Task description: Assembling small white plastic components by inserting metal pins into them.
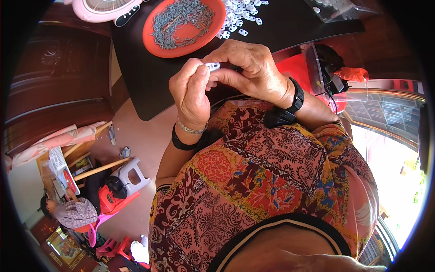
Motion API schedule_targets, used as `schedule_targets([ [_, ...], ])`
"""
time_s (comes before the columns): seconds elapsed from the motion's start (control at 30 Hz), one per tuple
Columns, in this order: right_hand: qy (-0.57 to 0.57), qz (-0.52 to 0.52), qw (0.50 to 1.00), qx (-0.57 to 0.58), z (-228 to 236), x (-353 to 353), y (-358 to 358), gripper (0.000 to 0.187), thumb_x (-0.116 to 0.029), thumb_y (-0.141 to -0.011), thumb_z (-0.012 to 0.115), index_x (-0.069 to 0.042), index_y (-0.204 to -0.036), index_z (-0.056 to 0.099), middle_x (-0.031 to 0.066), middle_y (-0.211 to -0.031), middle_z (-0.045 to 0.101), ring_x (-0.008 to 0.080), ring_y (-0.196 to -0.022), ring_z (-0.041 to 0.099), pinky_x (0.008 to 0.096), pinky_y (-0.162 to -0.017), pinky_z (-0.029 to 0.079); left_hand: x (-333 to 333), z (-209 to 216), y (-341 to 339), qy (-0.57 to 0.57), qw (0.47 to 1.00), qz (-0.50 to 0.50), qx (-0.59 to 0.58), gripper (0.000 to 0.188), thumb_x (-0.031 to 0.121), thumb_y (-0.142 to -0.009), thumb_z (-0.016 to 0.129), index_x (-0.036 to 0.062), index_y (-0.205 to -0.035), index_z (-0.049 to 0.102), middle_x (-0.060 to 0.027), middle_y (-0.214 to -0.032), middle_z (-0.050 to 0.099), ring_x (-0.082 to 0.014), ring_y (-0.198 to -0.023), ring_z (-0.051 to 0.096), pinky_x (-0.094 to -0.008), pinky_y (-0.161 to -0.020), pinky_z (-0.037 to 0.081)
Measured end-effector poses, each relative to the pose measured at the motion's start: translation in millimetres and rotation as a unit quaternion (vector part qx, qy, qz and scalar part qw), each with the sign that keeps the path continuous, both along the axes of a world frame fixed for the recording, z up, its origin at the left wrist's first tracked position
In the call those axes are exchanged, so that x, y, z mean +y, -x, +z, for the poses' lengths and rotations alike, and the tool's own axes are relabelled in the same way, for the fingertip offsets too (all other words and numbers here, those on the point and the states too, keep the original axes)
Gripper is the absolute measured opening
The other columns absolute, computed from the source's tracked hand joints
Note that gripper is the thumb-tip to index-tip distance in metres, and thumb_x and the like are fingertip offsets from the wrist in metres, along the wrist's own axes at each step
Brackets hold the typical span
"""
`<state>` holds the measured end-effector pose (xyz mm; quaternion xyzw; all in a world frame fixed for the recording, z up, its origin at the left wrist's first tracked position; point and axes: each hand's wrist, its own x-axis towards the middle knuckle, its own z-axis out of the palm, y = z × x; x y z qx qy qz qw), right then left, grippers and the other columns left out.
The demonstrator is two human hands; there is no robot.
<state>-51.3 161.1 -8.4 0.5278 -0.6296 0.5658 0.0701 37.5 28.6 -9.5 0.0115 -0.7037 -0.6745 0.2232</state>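
Between my two hands sits a small white plastic piece (212, 66) with holes in it, held just past the near edge of the black table. My left hand (192, 88) pinches its left end between thumb and fingers. From the right, the thumb and forefinger of my right hand (251, 70) close on the same piece. Whether a screw is in it I cannot make out. Beyond my hands, an orange-red plate (149, 34) holds many grey screws (181, 22) and a thin tan stick. Several more white plastic pieces (243, 32) lie loose to the right of the plate.
A pink fan (97, 10) stands at the table's far left. A clear tray (337, 11) is at the far right of the black table (145, 81). Beside my right arm is a clear box (312, 68) with dark items. Another person (77, 213) sits at lower left.
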Motion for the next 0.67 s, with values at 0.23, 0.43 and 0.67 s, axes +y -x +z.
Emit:
schedule_targets([
  [0.23,0.016,0.0,1.0,-0.001,-1.9,-1.1,0.3,0.022,-0.009,-0.076,0.073,-0.005,-0.095,0.063,0.0073,-0.08,0.063,0.023,-0.071,0.066,0.0289,-0.061,0.053,-0.6,-1.9,0.4,0.006,1.0,-0.005,-0.001,0.026,0.015,-0.09,0.046,0.0005,-0.068,0.046,-0.0021,-0.059,0.049,-0.0072,-0.054,0.042,-0.0224,-0.051,0.035],
  [0.43,-0.005,-0.008,0.999,-0.042,-1.2,3.0,5.1,0.021,-0.007,-0.075,0.074,-0.002,-0.093,0.065,0.009,-0.084,0.065,0.0233,-0.075,0.065,0.0301,-0.066,0.052,3.5,-0.2,4.7,-0.03,0.999,-0.001,-0.038,0.024,0.017,-0.091,0.048,-0.0017,-0.075,0.053,-0.0027,-0.063,0.053,-0.0073,-0.056,0.046,-0.0222,-0.053,0.036],
  [0.67,0.004,-0.24,0.962,-0.129,-3.1,74.7,43.1,0.013,-0.007,-0.082,0.068,-0.007,-0.095,0.069,0.0087,-0.087,0.067,0.0228,-0.077,0.067,0.0307,-0.069,0.057,-45.1,-19.5,1.8,0.029,0.995,0.092,0.026,0.029,0.022,-0.091,0.045,-0.0031,-0.085,0.059,-0.0059,-0.06,0.049,-0.0139,-0.053,0.047,-0.0238,-0.05,0.037],
])
